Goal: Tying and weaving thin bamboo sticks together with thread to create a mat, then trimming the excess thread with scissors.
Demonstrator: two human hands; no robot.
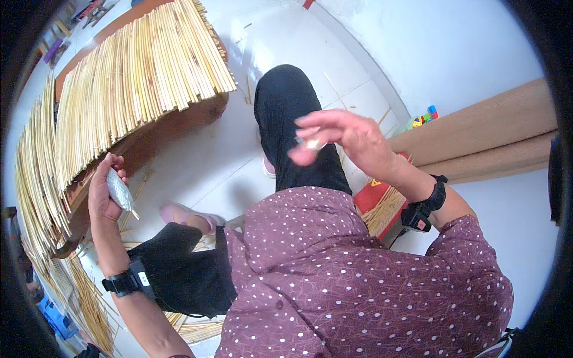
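My left hand (106,194) is closed around a whitish wrapped bundle (120,191); a thin stick end pokes out of its lower end. That hand is beside the near edge of a row of pale reed stalks (134,74), laid side by side over a brown wooden bench (149,132). My right hand (352,136) is raised above my right knee, apart from the reeds. Its fingers are curled toward the thumb and slightly blurred. A small pale bit shows between them, too unclear to name.
More reed stalks (42,155) hang at the bench's left end, and loose ones (89,298) lie on the floor below. To my right are a red box (371,196) with straw pieces, a long brown cloth-like roll (483,128) and small colourful blocks (425,117) along the wall.
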